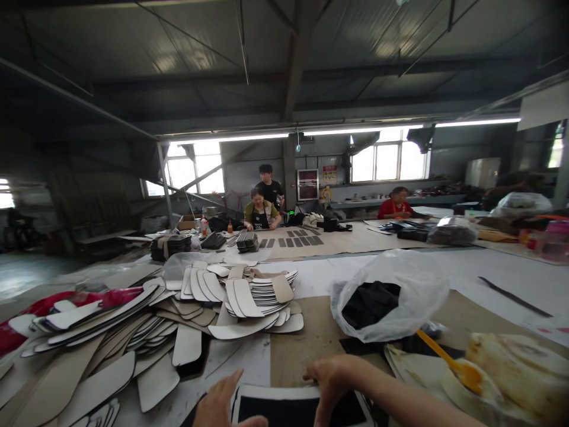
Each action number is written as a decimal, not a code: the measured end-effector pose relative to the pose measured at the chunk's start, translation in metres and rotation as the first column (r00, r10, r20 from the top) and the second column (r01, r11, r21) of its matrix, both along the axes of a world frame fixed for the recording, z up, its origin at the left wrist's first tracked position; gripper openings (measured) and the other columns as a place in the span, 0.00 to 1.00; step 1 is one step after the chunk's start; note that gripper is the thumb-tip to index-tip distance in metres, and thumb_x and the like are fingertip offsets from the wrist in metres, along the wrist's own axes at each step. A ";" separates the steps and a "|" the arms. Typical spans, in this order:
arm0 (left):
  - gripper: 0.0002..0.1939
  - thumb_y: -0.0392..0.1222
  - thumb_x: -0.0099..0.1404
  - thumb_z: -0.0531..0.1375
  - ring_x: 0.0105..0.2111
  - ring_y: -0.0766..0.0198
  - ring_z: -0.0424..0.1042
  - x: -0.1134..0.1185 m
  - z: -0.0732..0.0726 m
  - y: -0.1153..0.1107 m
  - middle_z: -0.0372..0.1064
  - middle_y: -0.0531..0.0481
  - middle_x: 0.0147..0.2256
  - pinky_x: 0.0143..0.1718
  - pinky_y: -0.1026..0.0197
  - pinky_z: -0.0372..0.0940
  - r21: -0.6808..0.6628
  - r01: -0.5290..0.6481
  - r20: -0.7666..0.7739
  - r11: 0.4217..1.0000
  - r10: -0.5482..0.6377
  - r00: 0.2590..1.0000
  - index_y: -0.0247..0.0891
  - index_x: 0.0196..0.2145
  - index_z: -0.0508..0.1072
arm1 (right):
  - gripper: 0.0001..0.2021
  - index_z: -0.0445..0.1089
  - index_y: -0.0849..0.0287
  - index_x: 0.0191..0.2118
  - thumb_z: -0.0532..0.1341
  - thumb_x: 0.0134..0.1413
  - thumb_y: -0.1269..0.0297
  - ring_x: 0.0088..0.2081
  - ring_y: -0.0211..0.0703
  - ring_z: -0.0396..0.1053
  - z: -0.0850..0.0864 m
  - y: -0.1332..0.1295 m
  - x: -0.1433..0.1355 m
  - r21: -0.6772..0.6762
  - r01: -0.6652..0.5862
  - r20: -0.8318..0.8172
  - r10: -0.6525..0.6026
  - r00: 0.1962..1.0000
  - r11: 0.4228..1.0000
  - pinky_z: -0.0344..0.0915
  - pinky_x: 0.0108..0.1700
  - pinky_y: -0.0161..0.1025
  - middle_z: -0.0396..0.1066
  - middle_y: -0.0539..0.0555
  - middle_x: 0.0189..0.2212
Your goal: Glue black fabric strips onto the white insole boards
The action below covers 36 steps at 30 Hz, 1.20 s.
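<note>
At bottom centre, my left hand [216, 406] and right hand [332, 379] spread their fingers over the dark panel [287, 409]; uneven pressure could skew it, and my right forearm [404, 397] might knock the spoon [469, 377], lower right.

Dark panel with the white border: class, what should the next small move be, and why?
On the dark panel, probably press along the far white border with the right hand: its fingers are beyond that border and its thumb is over the dark face, while the left hand is at the left end.
</note>
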<state>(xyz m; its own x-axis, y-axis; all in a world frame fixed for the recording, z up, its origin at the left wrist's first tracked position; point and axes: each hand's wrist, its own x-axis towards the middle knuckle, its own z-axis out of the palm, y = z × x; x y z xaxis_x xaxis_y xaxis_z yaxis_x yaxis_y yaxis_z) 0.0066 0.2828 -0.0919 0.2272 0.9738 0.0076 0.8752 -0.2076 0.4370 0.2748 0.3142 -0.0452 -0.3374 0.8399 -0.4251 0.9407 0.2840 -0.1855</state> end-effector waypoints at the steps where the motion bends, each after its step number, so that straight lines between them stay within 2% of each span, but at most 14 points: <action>1: 0.51 0.60 0.47 0.59 0.59 0.48 0.49 0.005 0.002 0.007 0.48 0.36 0.59 0.59 0.51 0.44 -0.084 0.011 0.033 0.996 -0.008 0.999 0.24 0.60 0.51 | 0.49 0.62 0.56 0.56 0.70 0.16 0.53 0.49 0.57 0.64 0.001 0.002 -0.002 -0.012 -0.007 0.029 0.007 1.000 1.000 0.60 0.51 0.48 0.63 0.59 0.51; 3: 0.52 0.51 0.44 0.62 0.59 0.49 0.49 0.010 0.001 0.016 0.47 0.32 0.59 0.59 0.54 0.43 -0.182 0.041 0.092 0.982 -0.024 0.995 0.18 0.60 0.48 | 0.37 0.71 0.55 0.45 0.70 0.18 0.52 0.42 0.57 0.68 0.003 0.002 -0.005 -0.005 -0.030 0.073 0.030 0.997 1.000 0.64 0.44 0.50 0.70 0.56 0.41; 5: 0.52 0.44 0.43 0.63 0.58 0.52 0.52 0.011 -0.002 0.017 0.48 0.32 0.58 0.58 0.60 0.45 -0.205 0.075 0.171 0.976 -0.040 0.985 0.16 0.60 0.46 | 0.26 0.71 0.56 0.32 0.70 0.17 0.52 0.31 0.52 0.69 0.006 0.001 -0.006 -0.009 -0.039 0.080 0.040 0.996 0.999 0.65 0.36 0.50 0.69 0.52 0.29; 8: 0.54 0.42 0.43 0.63 0.50 0.58 0.64 0.008 -0.006 0.008 0.60 0.38 0.53 0.52 0.63 0.56 -0.230 0.114 0.328 0.967 -0.033 0.944 0.25 0.62 0.41 | 0.25 0.67 0.58 0.24 0.69 0.13 0.49 0.22 0.41 0.61 0.006 0.000 -0.004 -0.025 -0.025 0.020 0.026 0.999 0.999 0.64 0.32 0.47 0.64 0.49 0.23; 10: 0.55 0.43 0.44 0.64 0.46 0.60 0.66 0.007 -0.007 0.002 0.63 0.42 0.50 0.49 0.63 0.59 -0.247 0.126 0.411 0.961 -0.014 0.911 0.30 0.63 0.37 | 0.27 0.67 0.58 0.25 0.68 0.12 0.47 0.20 0.38 0.58 0.003 0.001 -0.002 -0.038 -0.013 -0.022 0.013 1.000 0.999 0.63 0.30 0.45 0.64 0.49 0.23; 14: 0.60 0.44 0.43 0.66 0.47 0.60 0.64 0.006 -0.009 0.000 0.61 0.42 0.51 0.51 0.62 0.56 -0.267 0.120 0.485 0.956 0.026 0.874 0.33 0.63 0.32 | 0.32 0.70 0.57 0.29 0.68 0.10 0.42 0.21 0.37 0.59 -0.003 0.003 0.002 -0.065 0.012 -0.067 -0.016 0.998 0.998 0.62 0.28 0.41 0.67 0.51 0.26; 19: 0.55 0.42 0.40 0.68 0.47 0.58 0.63 0.008 -0.008 -0.004 0.62 0.43 0.48 0.51 0.60 0.56 -0.269 0.082 0.507 0.960 0.069 0.859 0.35 0.62 0.44 | 0.33 0.69 0.59 0.31 0.68 0.12 0.42 0.24 0.42 0.63 -0.002 -0.005 0.002 -0.059 0.024 -0.091 -0.029 0.995 0.998 0.60 0.26 0.40 0.68 0.54 0.29; 23: 0.50 0.39 0.42 0.66 0.44 0.60 0.64 0.013 -0.003 -0.022 0.63 0.47 0.45 0.48 0.61 0.58 -0.229 0.047 0.562 0.972 0.092 0.822 0.38 0.60 0.46 | 0.37 0.65 0.58 0.38 0.67 0.17 0.41 0.33 0.48 0.67 0.000 -0.020 0.006 -0.038 -0.007 -0.124 0.002 0.992 0.999 0.61 0.29 0.39 0.69 0.54 0.34; 26: 0.48 0.38 0.44 0.65 0.48 0.61 0.61 0.015 -0.007 -0.042 0.58 0.48 0.49 0.52 0.61 0.55 -0.114 -0.044 0.554 0.993 0.100 0.826 0.42 0.59 0.46 | 0.37 0.62 0.57 0.43 0.67 0.22 0.43 0.36 0.47 0.67 -0.001 -0.036 0.008 0.032 -0.056 -0.164 0.060 0.985 0.998 0.61 0.32 0.37 0.68 0.52 0.37; 28: 0.45 0.38 0.48 0.65 0.49 0.62 0.59 0.013 -0.016 -0.053 0.54 0.50 0.51 0.52 0.61 0.55 0.063 -0.092 0.515 0.994 0.047 0.856 0.47 0.58 0.44 | 0.35 0.62 0.57 0.43 0.67 0.26 0.44 0.35 0.45 0.66 0.000 -0.048 0.004 0.200 -0.129 -0.134 0.157 0.978 0.971 0.60 0.33 0.37 0.68 0.52 0.37; 30: 0.41 0.41 0.53 0.63 0.50 0.63 0.58 0.008 -0.028 -0.061 0.53 0.50 0.52 0.52 0.61 0.55 0.323 -0.118 0.452 0.939 -0.044 0.891 0.50 0.58 0.43 | 0.31 0.62 0.60 0.42 0.67 0.31 0.47 0.36 0.47 0.65 -0.001 -0.057 -0.003 0.393 -0.181 -0.060 0.222 0.973 0.901 0.60 0.35 0.39 0.66 0.55 0.37; 32: 0.36 0.42 0.58 0.60 0.50 0.64 0.57 0.000 -0.041 -0.068 0.52 0.48 0.51 0.52 0.62 0.56 0.530 -0.123 0.377 0.839 -0.103 0.920 0.48 0.58 0.44 | 0.29 0.63 0.63 0.41 0.67 0.33 0.52 0.38 0.50 0.63 -0.004 -0.062 -0.012 0.514 -0.197 -0.002 0.230 0.973 0.835 0.59 0.39 0.44 0.65 0.58 0.39; 34: 0.38 0.43 0.56 0.61 0.49 0.61 0.58 -0.009 -0.049 -0.074 0.53 0.44 0.50 0.50 0.58 0.58 0.618 -0.104 0.244 0.779 -0.064 0.968 0.44 0.59 0.45 | 0.28 0.63 0.65 0.42 0.68 0.33 0.56 0.39 0.52 0.62 -0.011 -0.063 -0.019 0.556 -0.226 0.034 0.250 0.968 0.800 0.58 0.42 0.47 0.64 0.59 0.39; 36: 0.47 0.43 0.48 0.66 0.50 0.54 0.58 -0.013 -0.048 -0.080 0.54 0.41 0.51 0.50 0.51 0.57 0.641 -0.081 0.066 0.764 0.051 0.997 0.43 0.59 0.45 | 0.29 0.63 0.65 0.41 0.70 0.31 0.57 0.39 0.51 0.61 -0.020 -0.060 -0.022 0.571 -0.271 0.062 0.288 0.956 0.775 0.58 0.42 0.46 0.64 0.58 0.38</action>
